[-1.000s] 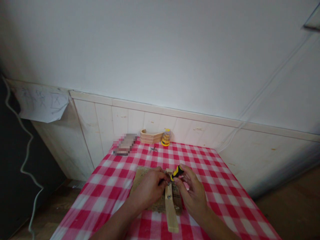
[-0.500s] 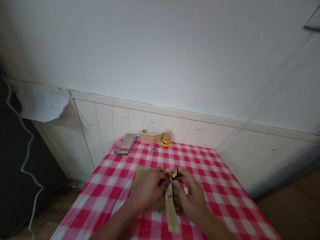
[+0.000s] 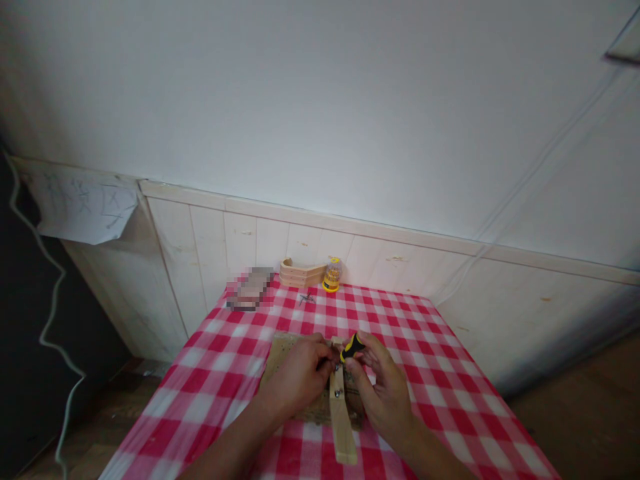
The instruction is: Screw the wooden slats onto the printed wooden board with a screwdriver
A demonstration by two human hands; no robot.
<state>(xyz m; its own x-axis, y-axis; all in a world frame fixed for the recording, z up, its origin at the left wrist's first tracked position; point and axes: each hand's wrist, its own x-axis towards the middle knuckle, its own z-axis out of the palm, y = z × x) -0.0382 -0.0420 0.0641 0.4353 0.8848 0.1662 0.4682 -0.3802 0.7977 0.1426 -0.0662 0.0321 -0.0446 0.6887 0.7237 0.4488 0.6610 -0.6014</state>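
My right hand [image 3: 385, 383] grips a black and yellow screwdriver [image 3: 354, 347], which is tilted with its lower end over a light wooden piece [image 3: 343, 427]. Closed beside it, my left hand [image 3: 306, 370] has its fingertips pressed together at the wooden piece near the screwdriver's lower end; what they pinch is hidden. Dark metal screws [image 3: 337, 393] show on the upper face of the wooden piece. Beneath it lies a worn brown board [image 3: 280, 353], partly covered by my left hand and forearm.
Along the back edge of the checked tablecloth [image 3: 400, 320] stand curved wooden pieces [image 3: 303, 275] and a clear container with a yellow base and top [image 3: 333, 275]. Small screws [image 3: 307, 300] lie in front of them. A blurred-out flat object [image 3: 251, 289] is at the back left, by the wall.
The view has shifted very slightly. Both hands and the wooden piece stay in nearly the same place, and the screwdriver handle looks a little turned.
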